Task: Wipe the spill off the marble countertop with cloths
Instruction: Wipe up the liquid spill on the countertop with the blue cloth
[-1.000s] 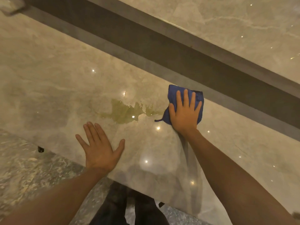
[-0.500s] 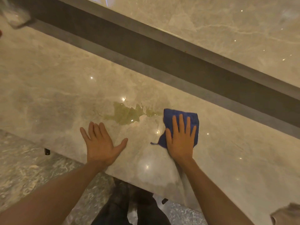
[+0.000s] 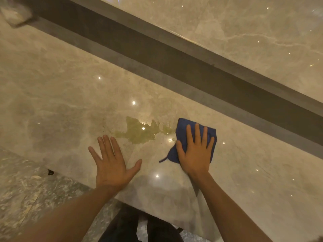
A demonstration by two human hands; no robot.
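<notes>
A yellowish spill (image 3: 139,132) lies on the beige marble countertop (image 3: 61,95), near its front edge. My right hand (image 3: 194,151) presses flat on a folded blue cloth (image 3: 181,126), whose left edge touches the thin right tail of the spill. My left hand (image 3: 111,159) rests palm down on the marble with its fingers spread, just below and left of the puddle, holding nothing.
A dark recessed band (image 3: 174,67) runs diagonally behind the counter, with a marble wall (image 3: 244,32) above it. A pale blurred object (image 3: 14,14) sits at the far left corner. The speckled floor (image 3: 21,198) and my dark trousers (image 3: 139,227) show below the counter edge.
My right hand first slid the blue cloth back toward me and slightly left. It now lies against the spill's right tail. My left hand stayed planted on the marble.
</notes>
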